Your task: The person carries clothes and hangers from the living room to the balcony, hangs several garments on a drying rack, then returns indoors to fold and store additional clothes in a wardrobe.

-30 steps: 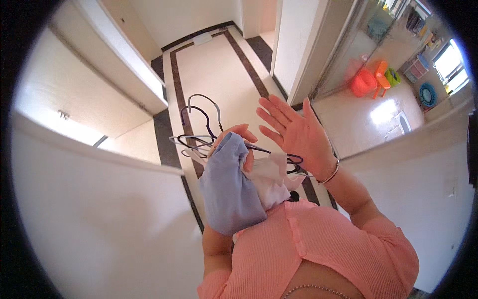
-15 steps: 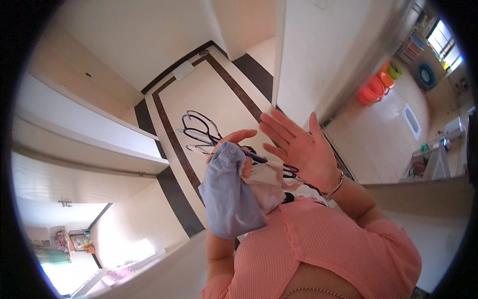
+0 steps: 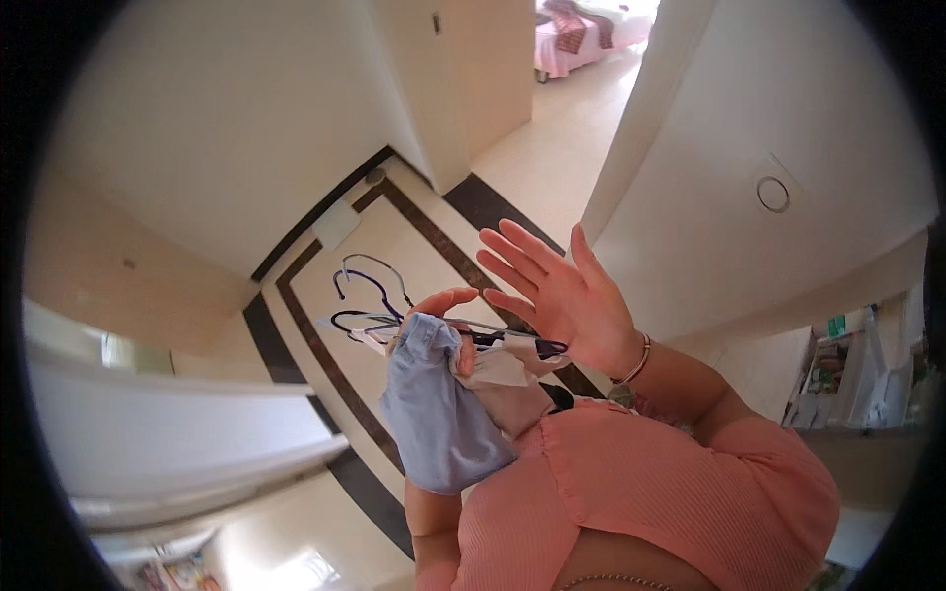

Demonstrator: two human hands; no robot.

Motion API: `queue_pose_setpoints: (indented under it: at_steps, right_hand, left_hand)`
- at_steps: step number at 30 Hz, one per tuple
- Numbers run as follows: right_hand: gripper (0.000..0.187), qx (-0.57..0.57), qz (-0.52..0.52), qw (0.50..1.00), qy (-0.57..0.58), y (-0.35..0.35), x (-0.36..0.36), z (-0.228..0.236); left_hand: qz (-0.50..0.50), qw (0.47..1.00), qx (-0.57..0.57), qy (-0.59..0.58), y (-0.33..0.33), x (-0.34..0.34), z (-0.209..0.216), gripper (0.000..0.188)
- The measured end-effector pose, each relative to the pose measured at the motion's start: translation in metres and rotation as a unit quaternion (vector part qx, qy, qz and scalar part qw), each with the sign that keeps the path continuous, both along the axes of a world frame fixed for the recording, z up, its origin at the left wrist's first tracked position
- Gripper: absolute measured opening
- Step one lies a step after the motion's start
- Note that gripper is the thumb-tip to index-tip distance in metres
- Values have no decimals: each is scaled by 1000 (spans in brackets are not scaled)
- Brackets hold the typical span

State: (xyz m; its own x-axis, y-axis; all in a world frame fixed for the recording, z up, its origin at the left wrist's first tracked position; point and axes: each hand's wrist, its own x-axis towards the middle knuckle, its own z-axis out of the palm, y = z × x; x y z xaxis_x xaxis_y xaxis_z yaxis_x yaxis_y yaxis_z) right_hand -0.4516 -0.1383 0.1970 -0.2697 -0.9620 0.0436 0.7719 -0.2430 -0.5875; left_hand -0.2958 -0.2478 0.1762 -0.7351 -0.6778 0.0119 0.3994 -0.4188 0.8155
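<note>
Nearest us was our pink top (image 3: pixel 650 463), with a necklace (image 3: pixel 616 578) at its neckline. Just beyond it, to the left, hung a blue cloth (image 3: pixel 434 424), and against its right side a pale cloth (image 3: pixel 512 394). Our left hand (image 3: pixel 436 307) was curled around the bunch, thumb over the blue cloth's top and forefinger reaching right; we pinched the cloths together with several hangers (image 3: pixel 483 340), whose hooks stuck out to the left. Our right hand (image 3: pixel 581 305) was spread, palm up and holding nothing, a bangle (image 3: pixel 639 362) on its wrist. It lay just beside the hangers' right end; we could not tell whether they touched. Farther off we saw the dark-banded floor (image 3: pixel 394 246), a white door (image 3: pixel 818 118) at right, and a pink bed (image 3: pixel 581 44) at the far end.
</note>
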Motion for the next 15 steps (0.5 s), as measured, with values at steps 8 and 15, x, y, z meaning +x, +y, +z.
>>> queue_pose_setpoints:
  at_steps: [8, 15]
  right_hand:
    - [71, -53, -167, 984, -37, -147, -123, 3]
    - [71, -56, -340, 937, -58, -206, -226, -1]
  left_hand:
    - [-163, 985, -22, -43, -183, -167, 26, 48]
    - [-297, 950, -58, -79, -272, -325, 38, 42]
